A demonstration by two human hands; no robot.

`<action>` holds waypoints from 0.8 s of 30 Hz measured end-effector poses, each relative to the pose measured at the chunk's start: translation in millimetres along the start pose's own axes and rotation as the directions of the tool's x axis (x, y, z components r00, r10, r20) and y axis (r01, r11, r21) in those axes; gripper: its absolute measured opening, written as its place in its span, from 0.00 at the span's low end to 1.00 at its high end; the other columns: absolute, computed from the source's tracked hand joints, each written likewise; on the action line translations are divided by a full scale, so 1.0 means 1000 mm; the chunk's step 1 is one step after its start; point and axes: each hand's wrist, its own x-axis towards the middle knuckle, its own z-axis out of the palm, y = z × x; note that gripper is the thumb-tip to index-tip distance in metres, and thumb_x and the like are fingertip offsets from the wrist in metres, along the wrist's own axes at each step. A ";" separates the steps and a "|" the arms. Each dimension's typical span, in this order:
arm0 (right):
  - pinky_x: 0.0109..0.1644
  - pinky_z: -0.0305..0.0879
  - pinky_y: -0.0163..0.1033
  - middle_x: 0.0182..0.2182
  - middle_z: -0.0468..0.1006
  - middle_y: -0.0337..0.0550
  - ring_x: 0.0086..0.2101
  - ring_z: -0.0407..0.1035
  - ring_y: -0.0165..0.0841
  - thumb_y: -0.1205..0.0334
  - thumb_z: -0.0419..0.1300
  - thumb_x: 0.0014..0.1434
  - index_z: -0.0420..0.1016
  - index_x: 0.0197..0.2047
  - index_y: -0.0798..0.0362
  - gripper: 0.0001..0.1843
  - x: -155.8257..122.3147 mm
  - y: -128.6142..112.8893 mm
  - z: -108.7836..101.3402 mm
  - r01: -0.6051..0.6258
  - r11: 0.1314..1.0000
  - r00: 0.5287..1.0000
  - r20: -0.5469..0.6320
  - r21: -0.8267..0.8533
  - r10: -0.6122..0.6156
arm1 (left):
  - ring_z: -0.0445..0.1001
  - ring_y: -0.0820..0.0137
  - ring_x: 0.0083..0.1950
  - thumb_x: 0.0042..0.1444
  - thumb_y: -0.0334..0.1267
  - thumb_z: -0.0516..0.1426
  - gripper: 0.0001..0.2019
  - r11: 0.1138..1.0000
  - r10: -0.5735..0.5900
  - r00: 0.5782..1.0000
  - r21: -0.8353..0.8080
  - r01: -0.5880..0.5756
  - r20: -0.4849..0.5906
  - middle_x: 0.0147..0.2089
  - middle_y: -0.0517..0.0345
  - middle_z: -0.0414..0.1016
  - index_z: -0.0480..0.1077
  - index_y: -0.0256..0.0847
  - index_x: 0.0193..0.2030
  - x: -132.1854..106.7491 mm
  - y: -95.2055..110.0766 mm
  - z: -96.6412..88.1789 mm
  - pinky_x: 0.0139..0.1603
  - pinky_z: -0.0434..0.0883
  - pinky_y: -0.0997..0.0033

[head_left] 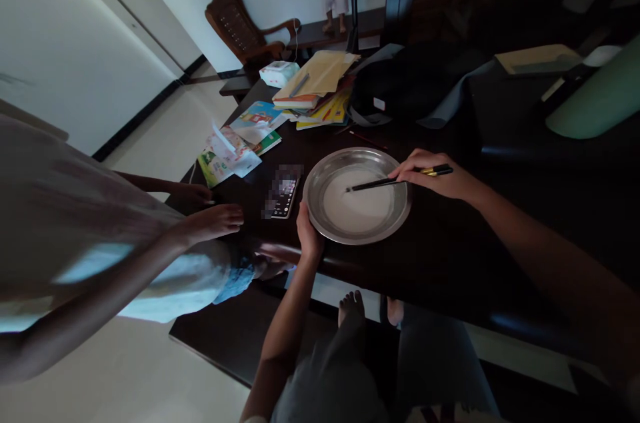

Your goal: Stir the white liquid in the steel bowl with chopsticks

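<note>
A round metal basin [320,226] stands on the dark table, with a whitish liquid or paste [363,203] spread over its bottom. My left hand [309,231] grips the basin's rim on the near left side. Closed round a pair of black chopsticks [375,184] with gold-coloured ends, my right hand [435,173] hovers over the basin's right rim. The chopstick tips touch or nearly touch the white contents near the middle. Left of the basin lies a phone [285,198] with its screen lit, partly blurred out.
Another person [125,236] stands at the left, hands by the table edge. Papers and booklets [233,153], a book stack [320,86], a tissue pack [279,73] and a black bag [415,86] lie farther back. A green cylinder [595,100] is at the right.
</note>
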 end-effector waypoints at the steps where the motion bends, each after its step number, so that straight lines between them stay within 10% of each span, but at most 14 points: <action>1: 0.51 0.69 0.48 0.38 0.87 0.43 0.42 0.76 0.40 0.54 0.65 0.63 0.86 0.34 0.44 0.09 0.000 0.000 -0.002 -0.009 1.000 0.999 -0.044 -0.027 0.008 | 0.75 0.58 0.66 0.72 0.51 0.51 0.22 1.000 0.000 1.000 0.006 0.000 -0.003 0.58 0.48 0.83 0.81 0.40 0.53 0.000 0.001 0.000 0.71 0.66 0.61; 5: 0.52 0.69 0.48 0.33 0.86 0.45 0.39 0.77 0.39 0.53 0.62 0.65 0.82 0.27 0.47 0.16 -0.002 -0.007 -0.021 -0.056 0.998 0.988 -0.143 0.032 0.060 | 0.76 0.57 0.66 0.72 0.48 0.51 0.21 1.000 -0.003 1.000 0.005 0.003 -0.002 0.56 0.49 0.83 0.81 0.41 0.54 -0.002 0.003 0.000 0.70 0.67 0.60; 11: 0.49 0.71 0.47 0.36 0.87 0.45 0.40 0.77 0.39 0.50 0.64 0.64 0.86 0.31 0.45 0.13 -0.002 -0.004 -0.002 -0.013 0.995 0.995 0.095 0.097 0.003 | 0.77 0.59 0.64 0.72 0.49 0.50 0.21 0.999 -0.035 0.999 0.008 0.035 -0.013 0.54 0.51 0.84 0.81 0.40 0.54 -0.001 0.000 0.001 0.69 0.68 0.62; 19: 0.51 0.69 0.48 0.32 0.86 0.47 0.39 0.76 0.39 0.55 0.62 0.65 0.83 0.27 0.47 0.15 0.001 -0.006 -0.016 -0.013 1.000 0.982 -0.186 0.007 0.014 | 0.77 0.58 0.62 0.72 0.51 0.51 0.22 0.999 0.029 0.999 0.031 -0.030 0.029 0.54 0.49 0.84 0.81 0.40 0.53 0.000 -0.001 0.000 0.68 0.69 0.61; 24: 0.48 0.71 0.48 0.31 0.86 0.44 0.37 0.77 0.39 0.51 0.63 0.64 0.83 0.26 0.46 0.17 -0.002 -0.006 -0.009 -0.005 0.991 0.999 0.044 0.131 -0.001 | 0.76 0.59 0.64 0.71 0.51 0.51 0.21 0.999 0.045 0.999 0.017 -0.045 0.020 0.55 0.50 0.83 0.80 0.42 0.54 0.002 -0.004 -0.001 0.69 0.68 0.60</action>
